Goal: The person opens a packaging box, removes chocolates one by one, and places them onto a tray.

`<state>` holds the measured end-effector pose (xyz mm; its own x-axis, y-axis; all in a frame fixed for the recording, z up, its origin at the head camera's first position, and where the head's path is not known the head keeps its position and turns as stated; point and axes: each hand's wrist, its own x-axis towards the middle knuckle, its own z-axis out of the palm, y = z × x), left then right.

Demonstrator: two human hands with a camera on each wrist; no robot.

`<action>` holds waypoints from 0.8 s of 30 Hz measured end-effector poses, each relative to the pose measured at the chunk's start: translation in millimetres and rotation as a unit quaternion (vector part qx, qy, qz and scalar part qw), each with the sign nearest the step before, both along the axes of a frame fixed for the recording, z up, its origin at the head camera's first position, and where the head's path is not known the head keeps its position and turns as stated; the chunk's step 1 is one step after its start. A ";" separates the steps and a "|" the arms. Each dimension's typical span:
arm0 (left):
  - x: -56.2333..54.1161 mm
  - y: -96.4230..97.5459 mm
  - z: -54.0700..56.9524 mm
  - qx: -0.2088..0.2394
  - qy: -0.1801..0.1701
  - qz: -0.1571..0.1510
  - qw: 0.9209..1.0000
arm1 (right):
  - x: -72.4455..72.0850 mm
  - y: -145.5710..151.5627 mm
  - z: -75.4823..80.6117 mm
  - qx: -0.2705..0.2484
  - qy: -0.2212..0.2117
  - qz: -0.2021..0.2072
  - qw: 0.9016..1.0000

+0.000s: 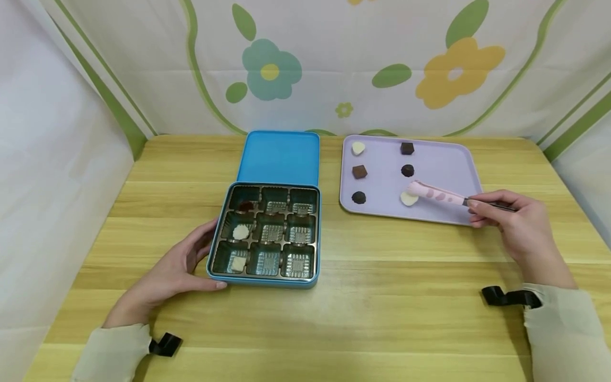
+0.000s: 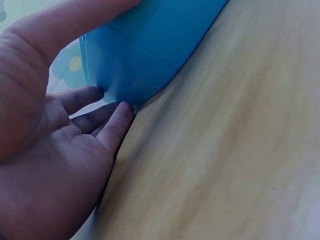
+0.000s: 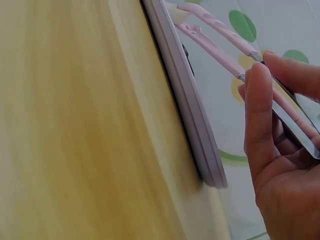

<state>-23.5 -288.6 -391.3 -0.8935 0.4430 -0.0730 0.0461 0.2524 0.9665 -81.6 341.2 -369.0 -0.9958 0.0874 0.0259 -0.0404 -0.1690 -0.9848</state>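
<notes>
My left hand [image 1: 174, 270] rests at the left side of a blue tin [image 1: 312, 284], fingertips against its wall and thumb along the front corner. Inside is a divided insert; its left column holds a reddish-brown chocolate [image 1: 245, 206], a white round chocolate [image 1: 241, 232] and a white square chocolate [image 1: 238, 263]. With thumb and fingers, my right hand [image 1: 517, 220] grips pink-tipped tongs [image 3: 220, 52] over the lilac tray [image 1: 448, 164]. The tongs' tips are at a white chocolate [image 1: 408, 199] near the tray's front edge, one arm on each side of it in the right wrist view.
Also on the tray are a white chocolate [image 1: 358, 148], a brown square one [image 1: 359, 171], a dark round one [image 1: 359, 197], a dark square one [image 1: 407, 148] and another dark round one [image 1: 408, 170]. The tin's blue lid [image 1: 281, 156] lies behind it. A flowered curtain backs the wooden table [image 1: 382, 318].
</notes>
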 end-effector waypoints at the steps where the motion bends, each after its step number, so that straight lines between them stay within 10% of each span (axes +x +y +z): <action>1: 0.0 0.0 0.3 0.000 -0.001 0.000 1.000 | -0.3 2.0 -0.3 0.000 -0.003 -0.002 1.000; 24: -0.3 -0.1 1.1 -0.003 -0.010 0.003 1.000 | -1.3 12.2 -3.7 -0.012 -0.025 -0.025 0.999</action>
<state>-23.8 -288.7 -390.2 -0.8950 0.4362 -0.0937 0.0253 0.2592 0.9655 -83.0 353.4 -372.7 -0.9903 0.1361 -0.0272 0.0007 -0.1914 -0.9815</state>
